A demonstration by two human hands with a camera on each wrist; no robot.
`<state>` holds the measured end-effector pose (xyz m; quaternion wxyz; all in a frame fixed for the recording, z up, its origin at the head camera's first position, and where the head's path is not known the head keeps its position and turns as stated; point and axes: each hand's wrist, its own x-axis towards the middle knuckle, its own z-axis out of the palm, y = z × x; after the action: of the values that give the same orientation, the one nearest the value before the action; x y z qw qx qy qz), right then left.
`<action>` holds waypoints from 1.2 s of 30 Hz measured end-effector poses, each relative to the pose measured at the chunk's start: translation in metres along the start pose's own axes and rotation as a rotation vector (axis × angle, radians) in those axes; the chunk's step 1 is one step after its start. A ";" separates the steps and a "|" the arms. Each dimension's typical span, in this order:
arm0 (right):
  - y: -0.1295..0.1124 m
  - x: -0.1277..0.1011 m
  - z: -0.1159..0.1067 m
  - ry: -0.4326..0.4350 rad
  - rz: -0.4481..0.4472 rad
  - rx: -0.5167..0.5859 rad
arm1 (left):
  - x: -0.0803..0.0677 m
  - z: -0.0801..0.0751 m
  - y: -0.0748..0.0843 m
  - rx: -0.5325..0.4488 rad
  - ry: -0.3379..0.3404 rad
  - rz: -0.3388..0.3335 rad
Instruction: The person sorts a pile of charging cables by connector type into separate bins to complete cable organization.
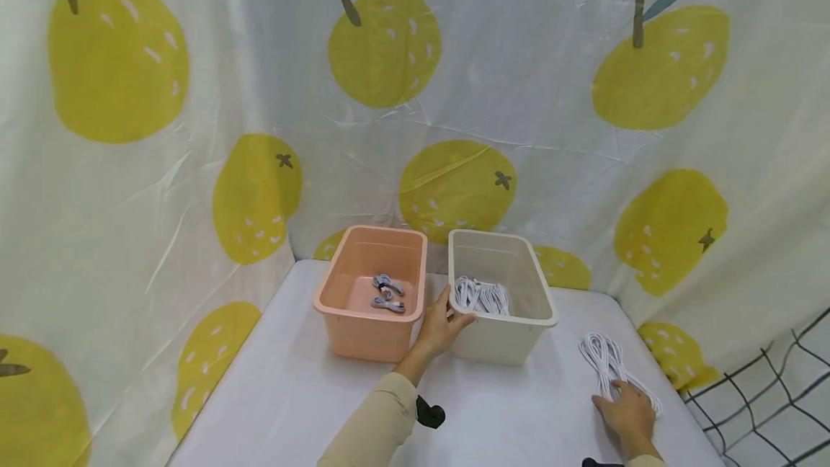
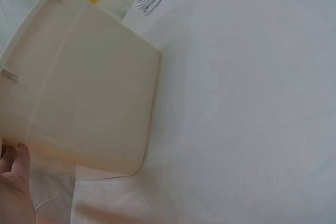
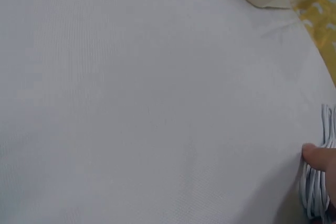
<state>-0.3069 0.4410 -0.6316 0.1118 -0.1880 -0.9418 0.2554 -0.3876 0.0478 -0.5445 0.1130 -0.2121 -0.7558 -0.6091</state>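
My left hand (image 1: 436, 328) grips the near left corner of a cream plastic bin (image 1: 502, 343), thumb over the front rim and fingers along the left side. Coiled white cables (image 1: 494, 300) lie inside that bin. In the left wrist view, the fingers (image 2: 20, 161) touch the bin's wall. Over at the right of the table, my right hand (image 1: 627, 409) holds a bundled white cable (image 1: 603, 353) by its near part. The right wrist view shows the thumb (image 3: 316, 156) across the cable's strands (image 3: 314, 190); the other fingers are mostly hidden.
A peach plastic bin (image 1: 369, 337) stands left of the cream one, with several small grey cable bundles (image 1: 387, 305) inside. Both sit at the back of the white table (image 1: 506, 416). A fruit-print curtain (image 1: 519, 78) hangs behind, and a black-lined grid (image 1: 765, 402) is at the right.
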 end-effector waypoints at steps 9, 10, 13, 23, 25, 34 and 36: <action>0.002 -0.001 -0.009 -0.051 0.042 0.032 | 0.001 0.000 0.003 0.008 -0.010 0.022; 0.001 -0.001 -0.009 -0.056 0.047 0.026 | 0.001 0.001 0.003 0.005 -0.012 0.022; 0.001 -0.001 -0.009 -0.043 0.053 0.038 | 0.001 0.002 0.004 0.000 -0.008 0.029; 0.007 -0.006 -0.014 -0.053 0.267 0.355 | -0.002 0.006 0.005 -0.003 -0.023 -0.022; 0.006 -0.005 -0.017 -0.056 0.303 0.437 | -0.003 0.007 0.005 -0.001 -0.019 -0.029; -0.007 0.002 -0.034 -0.184 0.332 0.895 | -0.003 0.007 0.005 0.001 0.002 -0.015; -0.009 0.004 -0.039 -0.231 0.314 0.924 | -0.003 0.006 0.005 0.009 0.003 -0.015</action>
<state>-0.3009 0.4527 -0.5939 0.0384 -0.2289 -0.6967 0.6788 -0.3819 0.0539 -0.5434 0.1108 -0.2050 -0.7600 -0.6067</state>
